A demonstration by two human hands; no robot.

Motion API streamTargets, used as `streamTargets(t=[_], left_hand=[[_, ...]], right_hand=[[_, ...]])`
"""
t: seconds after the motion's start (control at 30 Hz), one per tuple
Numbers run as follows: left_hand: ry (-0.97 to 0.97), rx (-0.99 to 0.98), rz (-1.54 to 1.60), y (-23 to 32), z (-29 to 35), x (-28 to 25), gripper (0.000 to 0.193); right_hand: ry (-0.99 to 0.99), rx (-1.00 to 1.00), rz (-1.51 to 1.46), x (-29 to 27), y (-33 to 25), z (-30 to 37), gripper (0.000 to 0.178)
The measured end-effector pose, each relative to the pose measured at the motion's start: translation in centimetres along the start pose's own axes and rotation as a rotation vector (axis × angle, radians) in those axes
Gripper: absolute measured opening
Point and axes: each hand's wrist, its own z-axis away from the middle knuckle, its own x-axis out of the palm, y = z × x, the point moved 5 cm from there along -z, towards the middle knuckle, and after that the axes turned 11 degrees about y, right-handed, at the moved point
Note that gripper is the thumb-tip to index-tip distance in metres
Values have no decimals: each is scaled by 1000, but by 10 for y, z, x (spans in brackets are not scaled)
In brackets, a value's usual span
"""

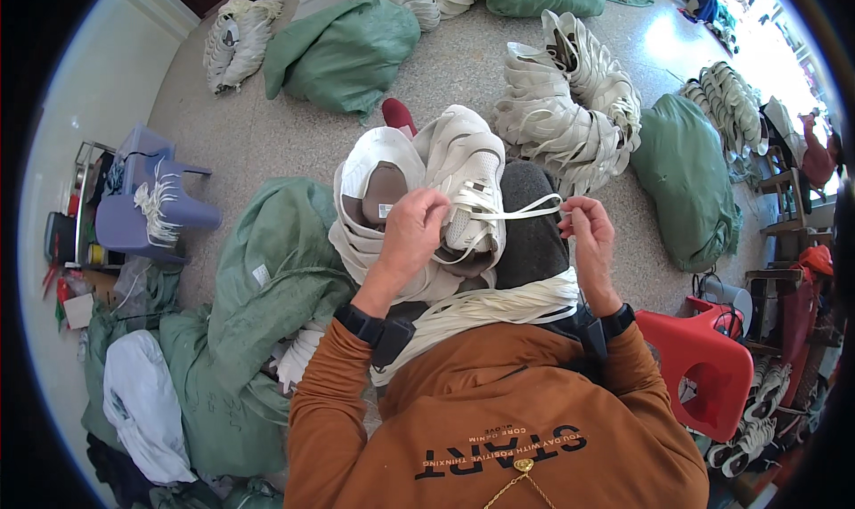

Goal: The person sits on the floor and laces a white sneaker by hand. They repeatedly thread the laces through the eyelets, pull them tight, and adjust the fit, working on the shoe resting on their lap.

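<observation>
On my lap rests a white shoe upper (468,175), with a white shoelace (521,213) threaded partway through its eyelets. My right hand (588,228) pinches the lace and holds it taut out to the right. Closed at the left edge of the same upper is my left hand (416,228); its fingertips lie by the eyelets, and what they grip is hard to make out. Just left of it sits a stack of nested uppers (358,179) with a brown insole showing. Across my thighs lies a thick bundle of white laces (508,304).
Nested uppers (570,117) stand on the floor ahead. Green sacks (343,55) lie ahead, with another sack (686,184) at right and an opened sack (267,242) at left. A purple stool (134,219) holds laces; a red stool (704,358) is close at right.
</observation>
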Motion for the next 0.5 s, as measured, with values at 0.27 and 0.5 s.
streamTargets(t=[0.27, 0.5], left_hand=[[223, 311, -286, 25, 34, 6, 19], [171, 131, -216, 5, 29, 9, 14]], right_hand=[[-467, -813, 490, 107, -44, 53, 21], [-483, -882, 844, 152, -25, 45, 8]])
